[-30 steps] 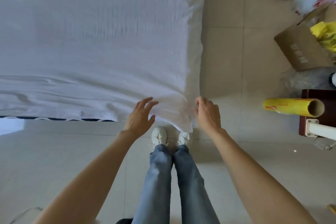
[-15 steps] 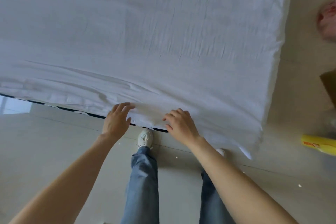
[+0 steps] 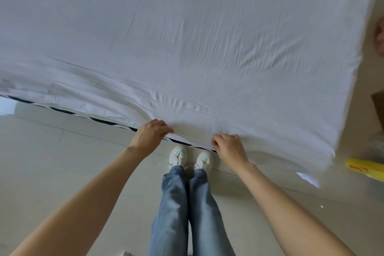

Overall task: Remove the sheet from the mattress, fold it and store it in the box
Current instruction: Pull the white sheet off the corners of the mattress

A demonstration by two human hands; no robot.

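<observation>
A wrinkled white sheet covers the mattress and fills the upper part of the head view. A thin dark strip of the mattress edge shows under the sheet's near hem. My left hand pinches that hem near the middle of the near side. A little to the right, my right hand grips the same hem with curled fingers. The cloth bunches up between and above both hands. A brown corner of a cardboard box peeks in at the right edge.
Pale tiled floor lies in front of the mattress. My legs in blue jeans and white shoes stand right at the mattress edge. A yellow roll lies on the floor at the right, with a pinkish bag farther back.
I have stepped left from the mattress corner along its near side. Both hands went from open on the sheet to closed on its hem, and the cloth now bunches there.
</observation>
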